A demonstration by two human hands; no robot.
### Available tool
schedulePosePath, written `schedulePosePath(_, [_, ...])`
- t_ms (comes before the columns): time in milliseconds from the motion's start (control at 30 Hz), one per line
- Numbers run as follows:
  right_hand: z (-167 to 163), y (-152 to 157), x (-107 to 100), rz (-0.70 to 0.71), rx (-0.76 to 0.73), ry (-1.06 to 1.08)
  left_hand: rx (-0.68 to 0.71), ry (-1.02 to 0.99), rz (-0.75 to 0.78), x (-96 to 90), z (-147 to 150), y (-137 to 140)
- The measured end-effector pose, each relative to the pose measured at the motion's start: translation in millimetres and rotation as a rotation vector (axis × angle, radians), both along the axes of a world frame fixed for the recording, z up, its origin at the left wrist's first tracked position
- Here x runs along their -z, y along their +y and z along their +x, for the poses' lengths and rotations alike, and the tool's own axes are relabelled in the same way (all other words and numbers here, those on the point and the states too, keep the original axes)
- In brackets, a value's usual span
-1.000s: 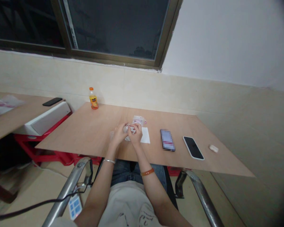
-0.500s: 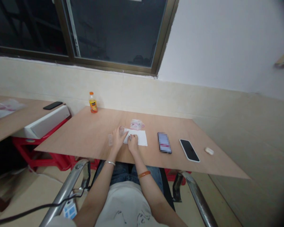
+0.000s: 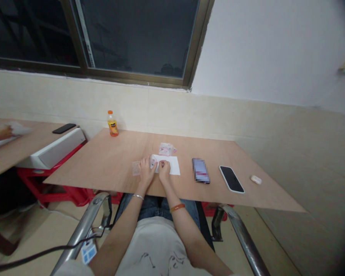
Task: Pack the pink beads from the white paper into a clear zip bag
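My left hand (image 3: 147, 171) rests at the left edge of a white sheet of paper (image 3: 174, 166), its fingers closed round a small clear round plastic piece (image 3: 153, 161). Close beside it, my right hand (image 3: 164, 171) is over the paper with thumb and fingers pinched together. What that pinch holds is too small to make out. Left of my left hand lies a flat clear plastic piece (image 3: 135, 168), partly covered by the hand. Just behind the paper is a small clear plastic bag (image 3: 166, 149) with pinkish marks.
On the wooden table (image 3: 92, 165) are a phone with a lit screen (image 3: 201, 171), a white-edged phone (image 3: 231, 179), a small white case (image 3: 256, 179) and an orange drink bottle (image 3: 113, 124). Another person's hand (image 3: 1, 133) is at the left table, near a black phone (image 3: 64, 128).
My left hand has come down and right, closer to my right hand, with the clear round piece. Another person's hand has appeared over the left table.
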State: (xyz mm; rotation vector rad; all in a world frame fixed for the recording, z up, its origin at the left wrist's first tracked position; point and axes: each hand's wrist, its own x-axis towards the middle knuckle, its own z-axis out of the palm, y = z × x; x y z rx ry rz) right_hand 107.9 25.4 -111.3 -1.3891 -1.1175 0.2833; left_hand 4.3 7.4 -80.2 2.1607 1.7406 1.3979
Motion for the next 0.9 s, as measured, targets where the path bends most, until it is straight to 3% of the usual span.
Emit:
schedulePosePath(200, [3.8, -2.3, -6.2, 0.023, 0.096, 0.141, 0.082, 0.099, 0.012, -1.4, 1.3, -2.8])
schedulePosePath(433, [4.0, -14.2, -19.4, 0.14, 0.208, 0.252, 0.065, 0.113, -0.022, -2.3, 1.8, -1.8])
schedulePosePath(700, [-6.6, -24.8, -21.6, 0.199, 0.019, 0.009, 0.099, 0.112, -0.037, 1.0, 0.6, 1.3])
schedulePosePath(900, [-5.2, -30.3, -29.6, 0.221, 0.028, 0.023, 0.084, 0.13, -0.015, 2.2, 2.1, 0.9])
